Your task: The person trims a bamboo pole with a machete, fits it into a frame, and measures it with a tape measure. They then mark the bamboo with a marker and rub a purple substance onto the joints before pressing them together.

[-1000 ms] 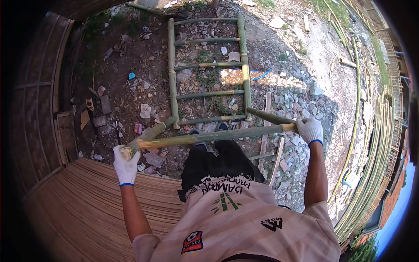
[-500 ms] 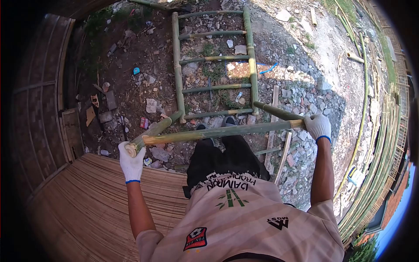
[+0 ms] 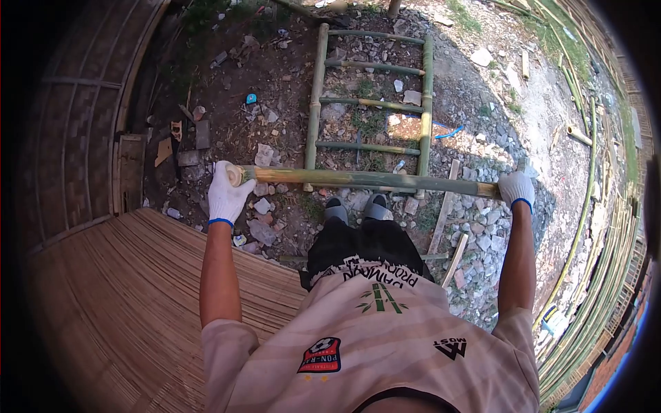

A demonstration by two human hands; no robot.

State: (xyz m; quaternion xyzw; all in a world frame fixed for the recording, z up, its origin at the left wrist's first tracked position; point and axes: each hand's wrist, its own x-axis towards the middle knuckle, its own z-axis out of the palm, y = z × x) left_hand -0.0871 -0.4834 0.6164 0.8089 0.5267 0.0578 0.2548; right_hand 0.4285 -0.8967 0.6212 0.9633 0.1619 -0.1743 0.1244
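A thick green-and-tan bamboo crossbar (image 3: 372, 180) spans the view between my two gloved hands. My left hand (image 3: 227, 196), in a white glove with a blue cuff, is closed around the bamboo at its left end, beside a round pale cut end. At the right end, my right hand (image 3: 516, 187) grips it in the same kind of glove. Beyond the bar, a ladder-like bamboo frame (image 3: 372, 104) with two side poles and several rungs stretches away over the ground. The bar covers part of the frame's near end, and how they join is hidden.
Rubble (image 3: 485, 230) and stones cover the ground. A slatted bamboo surface (image 3: 158, 289) lies at lower left, near a woven wall panel (image 3: 82, 138). A blue tape measure (image 3: 251, 98) and a saw (image 3: 177, 131) lie left. Long bamboo poles (image 3: 599, 275) line the right. Wooden strips (image 3: 445, 206) lie near my feet.
The crossbar and both hands have moved up in the view, and the bar now overlaps the frame's near end. The short side poles seen earlier are now hidden. The camera view has shifted.
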